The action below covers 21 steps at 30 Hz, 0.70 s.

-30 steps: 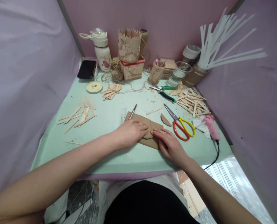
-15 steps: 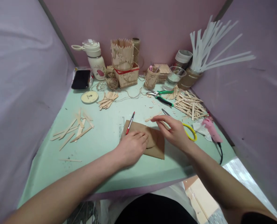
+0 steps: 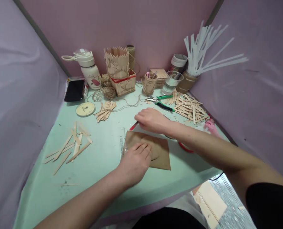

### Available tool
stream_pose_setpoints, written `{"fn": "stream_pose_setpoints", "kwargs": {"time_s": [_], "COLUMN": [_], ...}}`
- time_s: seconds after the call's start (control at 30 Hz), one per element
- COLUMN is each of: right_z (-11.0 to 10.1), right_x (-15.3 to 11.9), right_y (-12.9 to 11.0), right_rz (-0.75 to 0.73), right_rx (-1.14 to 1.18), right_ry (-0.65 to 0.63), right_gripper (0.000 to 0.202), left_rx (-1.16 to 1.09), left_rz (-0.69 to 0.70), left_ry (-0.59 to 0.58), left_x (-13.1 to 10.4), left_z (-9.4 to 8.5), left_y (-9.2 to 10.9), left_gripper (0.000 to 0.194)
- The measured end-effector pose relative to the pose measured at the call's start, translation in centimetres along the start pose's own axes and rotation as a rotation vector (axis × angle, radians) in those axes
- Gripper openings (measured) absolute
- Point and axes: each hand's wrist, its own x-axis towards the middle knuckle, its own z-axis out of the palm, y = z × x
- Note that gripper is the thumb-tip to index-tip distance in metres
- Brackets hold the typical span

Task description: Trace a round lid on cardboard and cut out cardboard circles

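A brown cardboard sheet (image 3: 164,160) lies on the green tabletop in front of me. My left hand (image 3: 137,160) rests on it, fingers lying together over a round cardboard piece (image 3: 155,149). Beyond the sheet's far edge, my right hand (image 3: 151,119) is closed around a red marker pen (image 3: 133,126), whose red end pokes out below the fingers. Along the sheet's left edge lies a clear ruler (image 3: 121,141). Part of a red curved handle (image 3: 186,148) shows beneath my right forearm, and the forearm hides the rest.
Loose wooden sticks (image 3: 77,143) lie at left, and a stick pile (image 3: 191,108) at right. Green-handled pruners (image 3: 164,103), a water cup (image 3: 171,84), a stick-built basket (image 3: 123,86) and a white bottle (image 3: 91,74) stand or lie toward the back. A pink glue gun (image 3: 211,127) is at right.
My right hand has moved left across the sheet's far side and taken hold of the marker pen. My left hand stays on the cardboard. The view has shifted slightly.
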Motion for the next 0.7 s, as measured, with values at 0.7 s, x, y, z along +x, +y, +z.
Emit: {"fn": "stream_pose_setpoints", "kwargs": {"time_s": [0.7], "right_z": [4.0], "right_x": [-9.6], "right_y": [-4.4], "right_rz": [0.706], "right_rx": [0.762], "right_ry": [0.537], "right_gripper": [0.004], "left_rx": [-0.054], "left_rz": [0.003], "left_ry": [-0.104], "left_x": [0.1], "left_z": [-0.5], "left_y": [-0.6], "left_gripper": [0.037]}}
